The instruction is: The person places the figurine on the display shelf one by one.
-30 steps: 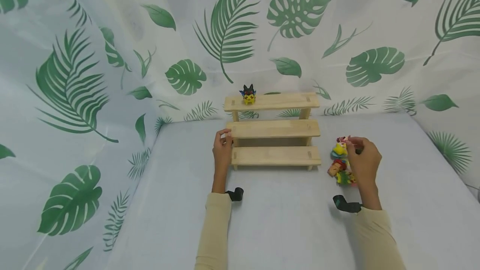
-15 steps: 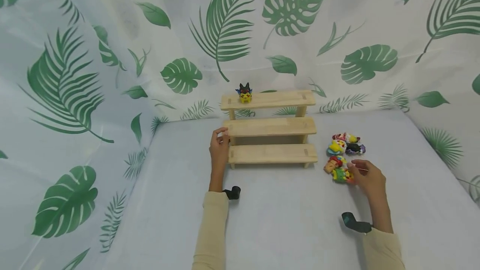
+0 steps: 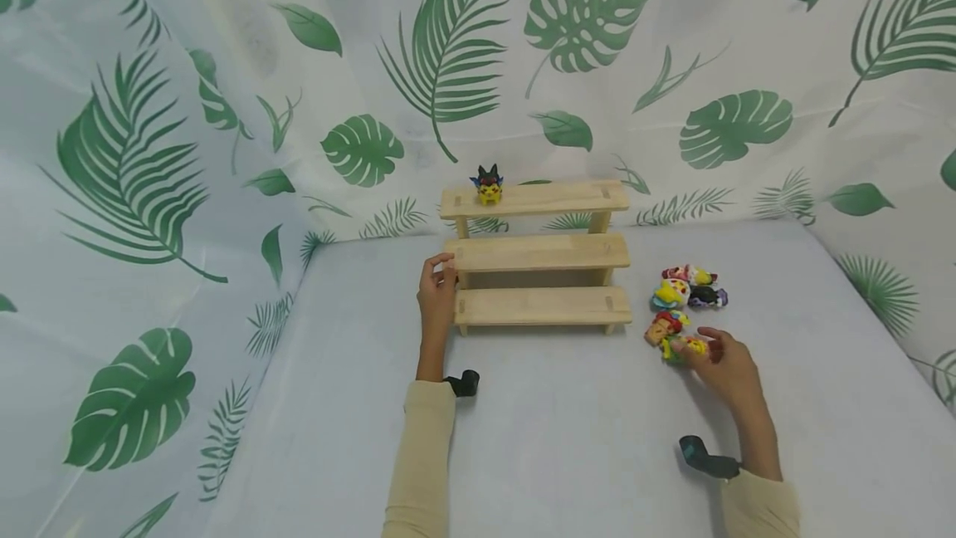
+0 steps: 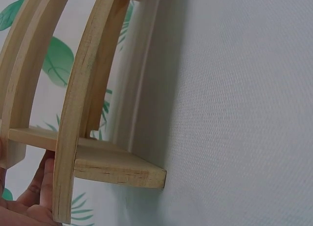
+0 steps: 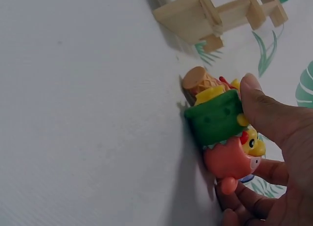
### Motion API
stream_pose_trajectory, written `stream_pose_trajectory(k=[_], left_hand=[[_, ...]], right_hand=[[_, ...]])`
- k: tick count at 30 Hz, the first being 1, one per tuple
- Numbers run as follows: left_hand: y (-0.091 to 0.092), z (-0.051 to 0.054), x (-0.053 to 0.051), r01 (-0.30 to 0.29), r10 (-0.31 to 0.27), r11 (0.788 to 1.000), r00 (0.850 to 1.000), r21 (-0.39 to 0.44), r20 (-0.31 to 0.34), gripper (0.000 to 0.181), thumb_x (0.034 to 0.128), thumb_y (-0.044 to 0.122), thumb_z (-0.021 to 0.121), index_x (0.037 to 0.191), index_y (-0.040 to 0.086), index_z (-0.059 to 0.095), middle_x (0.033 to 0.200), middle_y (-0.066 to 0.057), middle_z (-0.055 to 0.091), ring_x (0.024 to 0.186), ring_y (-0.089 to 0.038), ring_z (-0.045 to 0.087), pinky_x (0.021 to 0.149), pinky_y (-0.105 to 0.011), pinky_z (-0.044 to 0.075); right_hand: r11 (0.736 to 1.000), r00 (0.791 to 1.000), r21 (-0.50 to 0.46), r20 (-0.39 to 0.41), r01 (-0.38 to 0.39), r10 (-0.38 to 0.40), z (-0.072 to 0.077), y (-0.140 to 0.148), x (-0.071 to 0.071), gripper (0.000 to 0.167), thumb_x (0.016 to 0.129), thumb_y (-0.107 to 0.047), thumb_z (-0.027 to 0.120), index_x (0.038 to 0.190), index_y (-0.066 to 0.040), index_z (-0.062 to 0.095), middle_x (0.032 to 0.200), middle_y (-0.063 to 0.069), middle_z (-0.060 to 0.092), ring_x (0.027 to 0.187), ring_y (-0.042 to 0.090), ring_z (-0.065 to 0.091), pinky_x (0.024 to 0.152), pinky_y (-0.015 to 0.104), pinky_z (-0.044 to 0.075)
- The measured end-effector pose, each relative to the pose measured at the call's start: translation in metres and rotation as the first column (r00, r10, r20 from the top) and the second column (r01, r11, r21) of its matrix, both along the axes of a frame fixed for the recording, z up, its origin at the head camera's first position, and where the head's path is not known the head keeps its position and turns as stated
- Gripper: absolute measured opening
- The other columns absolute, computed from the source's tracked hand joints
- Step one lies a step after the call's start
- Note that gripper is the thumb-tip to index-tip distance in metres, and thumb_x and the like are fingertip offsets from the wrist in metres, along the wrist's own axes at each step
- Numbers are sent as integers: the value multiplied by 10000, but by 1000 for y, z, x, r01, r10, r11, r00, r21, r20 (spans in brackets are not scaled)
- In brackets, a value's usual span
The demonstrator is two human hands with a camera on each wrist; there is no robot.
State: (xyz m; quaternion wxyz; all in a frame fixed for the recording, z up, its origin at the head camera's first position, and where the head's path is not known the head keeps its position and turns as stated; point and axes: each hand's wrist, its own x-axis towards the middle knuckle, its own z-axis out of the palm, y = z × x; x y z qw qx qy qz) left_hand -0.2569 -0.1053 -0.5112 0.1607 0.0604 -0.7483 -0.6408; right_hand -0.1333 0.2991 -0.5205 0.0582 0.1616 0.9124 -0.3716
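Observation:
Fingers of my left hand (image 3: 436, 293) hold the left end of the three-step wooden shelf (image 3: 541, 253), and in the left wrist view the hand (image 4: 34, 204) is partly hidden by a board (image 4: 78, 99). A yellow figure with black ears (image 3: 489, 189) stands at the left of the top step. To the right of the shelf, my right hand (image 3: 728, 368) has thumb and fingers round a lying green figure with a pink cap. In the right wrist view the thumb of the hand (image 5: 293, 152) presses the figure's green body (image 5: 215, 119), while the fingers curl past its pink part.
Beside the gripped figure lies a red-and-brown figure (image 3: 665, 326). Behind them are a yellow-and-blue figure (image 3: 670, 294), a black-and-purple one (image 3: 708, 297) and a red-and-yellow one (image 3: 690, 275). A leaf-patterned cloth (image 3: 478, 65) hangs behind the shelf.
My right hand has moved from the back figures toward the front one and closed its thumb and fingers round it. The left hand has stayed at the shelf's left end.

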Motion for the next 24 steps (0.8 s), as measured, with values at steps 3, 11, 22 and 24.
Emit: stream_pose_trajectory(k=[3, 11, 22, 24], left_hand=[[1, -1, -1, 3, -3, 1000, 1000, -7, 0, 243, 1011, 341, 537, 1178, 186, 622, 973, -126, 699, 892, -231, 675, 724, -254, 508], [-1, 2, 0, 4, -4, 1000, 1000, -16, -17, 260, 1011, 339, 539, 1184, 162, 619, 978, -146, 697, 906, -274, 682, 714, -261, 512], [-1, 2, 1, 9, -9, 1000, 1000, -23, -13, 253, 1016, 340, 526, 1192, 180, 615, 967, -137, 692, 884, -244, 672, 711, -270, 515], [-1, 1, 1, 12, -12, 999, 1000, -31, -7, 259, 1018, 350, 519, 1196, 186, 613, 960, -139, 695, 876, -256, 677, 708, -281, 514]], right_hand=[[1000, 1000, 9, -9, 8, -8, -3, -2, 2, 812, 949, -541, 542, 1419, 94, 354, 1298, 382, 402, 1140, 487, 436, 918, 596, 421], [999, 994, 3, -91, 54, -54, -12, -8, 3, 790, 918, -472, 637, 1412, 89, 380, 1284, 343, 451, 1075, 412, 461, 825, 454, 400], [989, 972, -18, -186, 146, -147, -14, -18, 12, 726, 895, -407, 691, 1406, 38, 431, 1281, 287, 481, 1077, 380, 484, 822, 371, 390], [981, 952, -36, -235, 190, -193, -14, -20, 15, 694, 884, -370, 714, 1411, -3, 452, 1303, 260, 496, 1054, 330, 516, 799, 266, 404]])
